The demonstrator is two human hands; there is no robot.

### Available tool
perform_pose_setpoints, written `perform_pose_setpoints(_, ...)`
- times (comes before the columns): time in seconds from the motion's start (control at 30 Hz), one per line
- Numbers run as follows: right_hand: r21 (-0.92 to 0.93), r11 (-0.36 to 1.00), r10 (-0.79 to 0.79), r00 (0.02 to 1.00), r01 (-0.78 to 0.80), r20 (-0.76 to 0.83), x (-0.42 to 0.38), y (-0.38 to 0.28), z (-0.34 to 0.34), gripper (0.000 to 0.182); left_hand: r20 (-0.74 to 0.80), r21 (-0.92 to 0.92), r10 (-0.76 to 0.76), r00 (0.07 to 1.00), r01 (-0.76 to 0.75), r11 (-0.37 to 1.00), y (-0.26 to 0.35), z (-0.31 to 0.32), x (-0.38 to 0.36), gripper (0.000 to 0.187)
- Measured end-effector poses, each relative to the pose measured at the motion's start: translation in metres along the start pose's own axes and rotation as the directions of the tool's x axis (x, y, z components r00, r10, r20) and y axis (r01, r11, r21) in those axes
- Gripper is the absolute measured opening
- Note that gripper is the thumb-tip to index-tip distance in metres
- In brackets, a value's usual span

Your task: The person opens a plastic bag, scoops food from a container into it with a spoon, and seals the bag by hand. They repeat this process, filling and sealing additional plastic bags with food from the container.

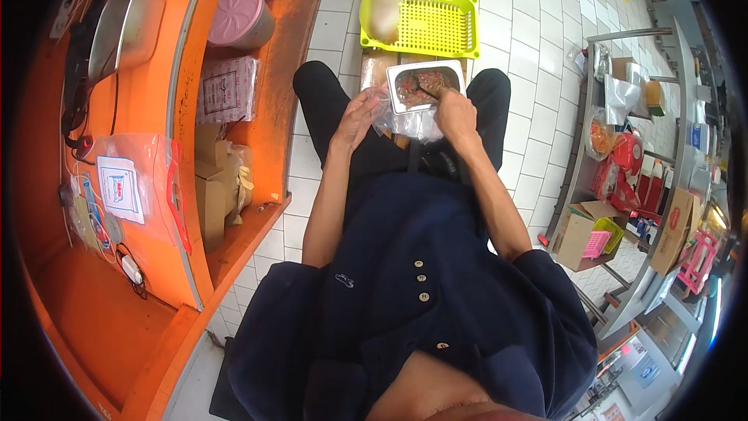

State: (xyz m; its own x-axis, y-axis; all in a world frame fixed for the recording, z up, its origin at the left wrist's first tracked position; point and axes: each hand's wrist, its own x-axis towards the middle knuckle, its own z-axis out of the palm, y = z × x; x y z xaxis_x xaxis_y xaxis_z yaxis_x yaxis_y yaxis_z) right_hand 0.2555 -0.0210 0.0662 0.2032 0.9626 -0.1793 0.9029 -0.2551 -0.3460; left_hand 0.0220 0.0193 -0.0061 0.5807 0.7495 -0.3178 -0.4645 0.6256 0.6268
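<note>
A square metal container [425,64] with a pale rim sits between my knees, holding a red-brown chopped food [413,92]. My right hand [456,115] is closed at its right side, gripping a dark-handled spoon [425,92] whose lower end is down in the food. Clear plastic bags [383,115] lie against the container's near left side. My left hand [358,118] pinches the edge of one of these thin bags; the bag's mouth is hard to make out.
Beyond the container is a lime-green basket [472,30] with a filled clear bag [384,14] at its left. An orange shelf unit [269,140] stands close on my left, holding a pink-lidded tub [238,14]. A metal rack [573,187] with boxes stands on the right.
</note>
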Motion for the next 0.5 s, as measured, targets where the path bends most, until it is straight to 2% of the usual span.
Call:
perform_pose_setpoints(0.1, -0.044, 0.998, -0.032, 0.999, 0.034, 0.043, 0.002, -0.011, 0.008, 0.018, -0.006, -0.013, 0.001, 1.0, -0.001, 1.0, 0.001, 0.003, -0.003, 0.042)
perform_pose_setpoints(0.17, -0.045, 0.995, -0.078, 0.976, 0.089, 0.203, 0.006, -0.015, 0.007, 0.021, -0.008, -0.032, 0.004, 1.0, -0.004, 0.999, 0.002, 0.005, -0.002, 0.038)
perform_pose_setpoints(0.2, -0.045, 0.995, -0.076, 0.976, 0.087, 0.205, 0.007, -0.011, 0.006, 0.021, -0.005, -0.032, 0.003, 1.0, -0.003, 0.999, 0.001, 0.005, -0.002, 0.038)
perform_pose_setpoints(0.27, 0.068, 0.997, -0.051, 0.978, 0.038, 0.203, 0.011, 0.005, -0.003, 0.022, -0.002, -0.03, 0.008, 1.0, -0.008, 1.0, 0.002, 0.006, -0.001, 0.038)
perform_pose_setpoints(0.3, 0.068, 0.997, -0.055, 0.977, 0.042, 0.204, 0.013, 0.014, -0.006, 0.022, -0.01, -0.031, 0.003, 1.0, -0.003, 1.0, 0.003, 0.008, -0.002, 0.038)
perform_pose_setpoints(0.37, 0.265, 0.962, -0.013, 0.955, -0.069, 0.297, 0.017, 0.03, -0.01, 0.025, -0.019, -0.034, 0.0, 1.0, 0.0, 0.999, 0.003, 0.007, -0.001, 0.038)
perform_pose_setpoints(0.5, 0.338, 0.935, 0.004, 0.959, -0.104, 0.285, 0.013, 0.032, 0.002, 0.027, 0.001, -0.048, -0.017, 1.0, 0.017, 0.999, 0.0, 0.002, 0.0, 0.038)
